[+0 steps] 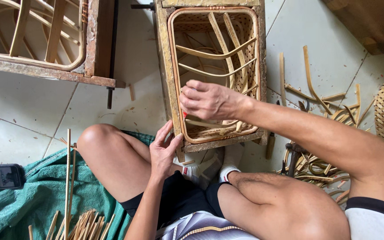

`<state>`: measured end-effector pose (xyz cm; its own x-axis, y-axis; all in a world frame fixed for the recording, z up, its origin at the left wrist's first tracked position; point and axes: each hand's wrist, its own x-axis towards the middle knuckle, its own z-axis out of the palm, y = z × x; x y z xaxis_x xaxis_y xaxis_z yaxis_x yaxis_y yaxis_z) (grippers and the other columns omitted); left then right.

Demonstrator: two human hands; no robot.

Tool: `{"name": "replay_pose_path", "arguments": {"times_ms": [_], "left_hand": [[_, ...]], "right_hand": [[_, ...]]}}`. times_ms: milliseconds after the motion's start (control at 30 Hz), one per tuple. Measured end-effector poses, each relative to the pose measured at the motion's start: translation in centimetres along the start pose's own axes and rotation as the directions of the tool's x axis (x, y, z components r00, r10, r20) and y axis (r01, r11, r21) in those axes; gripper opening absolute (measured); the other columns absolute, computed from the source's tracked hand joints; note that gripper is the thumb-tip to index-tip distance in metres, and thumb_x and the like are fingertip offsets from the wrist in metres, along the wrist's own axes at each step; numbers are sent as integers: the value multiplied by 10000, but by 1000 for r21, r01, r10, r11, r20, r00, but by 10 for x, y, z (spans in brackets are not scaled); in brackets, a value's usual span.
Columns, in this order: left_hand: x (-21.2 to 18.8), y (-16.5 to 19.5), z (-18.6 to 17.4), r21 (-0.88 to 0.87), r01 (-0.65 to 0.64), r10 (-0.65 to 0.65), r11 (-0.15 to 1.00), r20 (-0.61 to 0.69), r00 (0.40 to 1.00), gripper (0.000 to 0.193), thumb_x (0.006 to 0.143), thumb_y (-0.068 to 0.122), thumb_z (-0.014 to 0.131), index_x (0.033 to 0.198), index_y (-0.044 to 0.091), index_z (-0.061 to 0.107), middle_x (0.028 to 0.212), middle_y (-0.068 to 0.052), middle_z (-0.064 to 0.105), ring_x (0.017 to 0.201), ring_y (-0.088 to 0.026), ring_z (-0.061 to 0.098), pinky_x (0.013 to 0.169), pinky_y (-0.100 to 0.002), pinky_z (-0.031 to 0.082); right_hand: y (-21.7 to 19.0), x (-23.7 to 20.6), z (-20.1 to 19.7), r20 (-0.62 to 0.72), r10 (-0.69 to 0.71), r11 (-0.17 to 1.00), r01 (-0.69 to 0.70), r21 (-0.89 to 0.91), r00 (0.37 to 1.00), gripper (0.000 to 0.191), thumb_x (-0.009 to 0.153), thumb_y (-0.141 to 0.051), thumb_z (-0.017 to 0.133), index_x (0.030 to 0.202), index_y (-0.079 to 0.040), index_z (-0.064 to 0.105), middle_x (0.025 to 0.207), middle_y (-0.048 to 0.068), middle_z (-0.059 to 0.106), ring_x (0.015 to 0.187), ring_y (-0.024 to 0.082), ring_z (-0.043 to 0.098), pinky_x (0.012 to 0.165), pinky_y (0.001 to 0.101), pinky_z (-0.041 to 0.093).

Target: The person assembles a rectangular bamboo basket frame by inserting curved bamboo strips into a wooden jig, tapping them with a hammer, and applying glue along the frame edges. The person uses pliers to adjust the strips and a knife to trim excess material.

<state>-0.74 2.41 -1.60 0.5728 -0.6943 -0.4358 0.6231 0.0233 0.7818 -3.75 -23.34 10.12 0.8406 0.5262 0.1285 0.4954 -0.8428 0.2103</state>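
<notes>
The person sits cross-legged on a green cloth (36,195), knees spread, with a bundle of thin bamboo sticks (83,224) lying on the cloth near the left thigh. A dark phone (0,176) rests at the cloth's left edge.

The left hand (164,149) rises from between the knees, palm turned toward the body, fingers extended and slightly spread. Its thumb and fingertips press against the near corner of the wooden frame (165,66), touching it without wrapping around it.

The right hand (207,101) reaches in from the right, forearm crossing above the right knee, wrist bent downward. Its fingers are drawn together in a pinch over the near inside wall of the woven basket (214,71). A small red item shows below the fingers; it appears to be a tool tip, but the hand covers most of it, so what the pinch holds cannot be confirmed.

The basket sits inside the wooden frame, directly ahead of the feet, its rim flush with the frame's inner edge. Curved bamboo strips cross its open interior.

A pile of bent bamboo offcuts (321,133) lies on the tiled floor to the right. A second frame with a basket (36,40) stands at far left.
</notes>
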Motion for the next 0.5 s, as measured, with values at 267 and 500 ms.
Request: {"name": "replay_pose_path", "arguments": {"times_ms": [267, 500], "left_hand": [[1, 7, 0, -15, 42, -42, 999, 6, 999, 561, 891, 16, 737, 1423, -24, 564, 1515, -100, 491, 1340, -207, 551, 1144, -356, 478], [1, 7, 0, -44, 43, -42, 998, 11, 999, 562, 893, 4, 728, 1428, -32, 558, 1531, -108, 481, 1349, -224, 546, 1140, -364, 477]], "right_hand": [[61, 0, -13, -17, 99, 995, -100, -25, 995, 208, 968, -141, 686, 1168, -100, 650, 1187, 37, 652, 1173, 197, 618, 1193, 378, 425], [59, 13, -6, -39, 61, 998, -61, 0, 997, 174, 955, -150, 687, 1116, -87, 662, 1159, 45, 640, 1151, 198, 616, 1183, 373, 430]]}}
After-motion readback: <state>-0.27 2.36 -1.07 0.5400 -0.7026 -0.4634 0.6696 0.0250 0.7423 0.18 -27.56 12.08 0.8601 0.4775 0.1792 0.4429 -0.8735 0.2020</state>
